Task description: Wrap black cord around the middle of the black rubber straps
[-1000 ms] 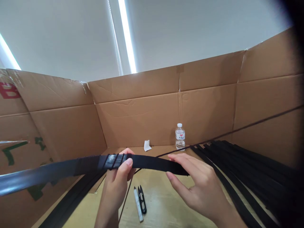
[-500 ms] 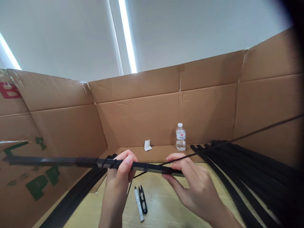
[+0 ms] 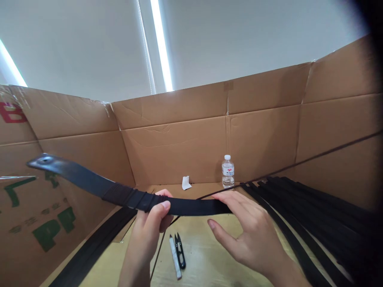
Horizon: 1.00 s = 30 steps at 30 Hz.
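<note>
A flat, curved black strip (image 3: 188, 206) with a hole near its far left end is pinched in my left hand (image 3: 148, 231), thumb in front. Dark cord windings (image 3: 119, 195) wrap around it left of my thumb. The loose cord (image 3: 287, 167) runs from behind the strip up to the right edge of view. My right hand (image 3: 254, 235) is at the strip's right part, thumb apart below it and fingers along its upper edge. Whether those fingers touch the cord, I cannot tell. Another length of cord (image 3: 157, 255) hangs below my left hand.
Black thread snips (image 3: 180, 251) and a whitish pen-like stick (image 3: 174, 257) lie on the table. More black strips lie at right (image 3: 311, 211) and left (image 3: 95, 243). A water bottle (image 3: 228, 171) and a white scrap (image 3: 186, 183) are by the cardboard wall (image 3: 173, 151).
The strip has turned from edge-on to show its broad face, its left end rising. My right thumb has come away from the strip.
</note>
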Available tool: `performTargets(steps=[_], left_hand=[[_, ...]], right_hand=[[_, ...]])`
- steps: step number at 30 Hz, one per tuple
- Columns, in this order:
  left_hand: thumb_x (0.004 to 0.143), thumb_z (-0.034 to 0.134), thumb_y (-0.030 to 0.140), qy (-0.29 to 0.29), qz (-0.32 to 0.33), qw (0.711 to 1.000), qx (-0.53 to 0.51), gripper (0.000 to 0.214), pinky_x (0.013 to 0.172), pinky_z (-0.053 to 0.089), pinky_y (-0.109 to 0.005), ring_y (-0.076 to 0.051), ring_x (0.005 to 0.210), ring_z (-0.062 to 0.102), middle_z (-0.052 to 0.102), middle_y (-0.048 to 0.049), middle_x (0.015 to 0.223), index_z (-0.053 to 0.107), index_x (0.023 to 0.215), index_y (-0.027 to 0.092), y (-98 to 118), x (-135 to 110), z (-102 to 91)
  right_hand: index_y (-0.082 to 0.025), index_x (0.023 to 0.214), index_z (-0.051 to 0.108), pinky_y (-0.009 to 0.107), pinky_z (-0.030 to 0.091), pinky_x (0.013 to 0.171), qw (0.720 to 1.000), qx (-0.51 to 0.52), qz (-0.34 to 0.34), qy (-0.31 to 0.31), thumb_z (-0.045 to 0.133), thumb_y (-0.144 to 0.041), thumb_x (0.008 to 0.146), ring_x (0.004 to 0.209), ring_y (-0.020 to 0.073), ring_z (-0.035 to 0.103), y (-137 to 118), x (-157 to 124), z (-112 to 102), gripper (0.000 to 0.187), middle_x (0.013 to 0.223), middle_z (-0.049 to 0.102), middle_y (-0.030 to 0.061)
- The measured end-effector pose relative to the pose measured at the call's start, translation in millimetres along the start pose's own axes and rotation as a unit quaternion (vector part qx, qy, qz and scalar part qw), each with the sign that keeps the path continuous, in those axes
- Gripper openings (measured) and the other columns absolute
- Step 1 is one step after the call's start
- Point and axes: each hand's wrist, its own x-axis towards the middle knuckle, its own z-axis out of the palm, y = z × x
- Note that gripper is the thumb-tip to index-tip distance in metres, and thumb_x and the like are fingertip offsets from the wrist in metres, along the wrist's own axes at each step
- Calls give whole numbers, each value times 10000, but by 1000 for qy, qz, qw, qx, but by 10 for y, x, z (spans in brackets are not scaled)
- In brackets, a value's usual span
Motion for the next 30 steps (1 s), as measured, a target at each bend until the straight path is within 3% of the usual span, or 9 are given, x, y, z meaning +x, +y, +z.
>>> performTargets(steps=[7, 12, 16, 22, 27, 30], left_hand=[[682, 630, 465, 125, 71, 990, 0, 373, 432, 247, -170, -52, 454, 327, 361, 35, 493, 546, 759, 109, 35, 42, 29], [605, 676, 487, 171, 66, 983, -17, 409, 402, 238, -171, -51, 429, 328, 388, 16, 476, 546, 626, 100, 33, 100, 53], [630, 688, 525, 164, 75, 983, -21, 463, 409, 199, -164, -31, 422, 268, 316, 37, 461, 506, 584, 102, 5, 132, 29], [733, 576, 589, 61, 62, 995, 48, 483, 430, 179, -151, -33, 463, 241, 270, 42, 517, 565, 732, 106, 8, 84, 64], [688, 633, 503, 75, 17, 996, 49, 403, 471, 305, -142, -40, 517, 327, 372, 27, 590, 518, 766, 125, -26, 16, 90], [614, 712, 462, 132, -33, 991, 5, 446, 514, 391, -146, -51, 569, 435, 498, 3, 698, 539, 855, 129, -46, -13, 66]], right_hand=[[-169, 1133, 559, 296, 491, 807, 997, 66, -28, -10, 578, -184, 866, 957, 156, 595, -19, -6, -48, 268, 1045, 631, 30], [-156, 1079, 556, 286, 489, 723, 994, 96, -42, 8, 630, -173, 855, 850, 152, 606, -53, -21, -39, 236, 945, 633, 33], [-142, 1065, 538, 283, 483, 677, 994, 99, -53, 15, 631, -124, 842, 815, 156, 593, -71, -32, -7, 242, 900, 613, 47], [-133, 910, 515, 260, 464, 659, 995, 58, -47, 72, 570, -5, 831, 792, 142, 571, -70, -41, 38, 161, 845, 577, 53], [-141, 902, 543, 281, 464, 722, 994, 23, -33, 107, 533, 22, 807, 821, 144, 576, -43, -28, 35, 189, 891, 600, 50], [-141, 1011, 575, 309, 475, 774, 995, 9, -22, 101, 550, -21, 789, 886, 164, 587, -31, -17, 34, 254, 964, 621, 55]])
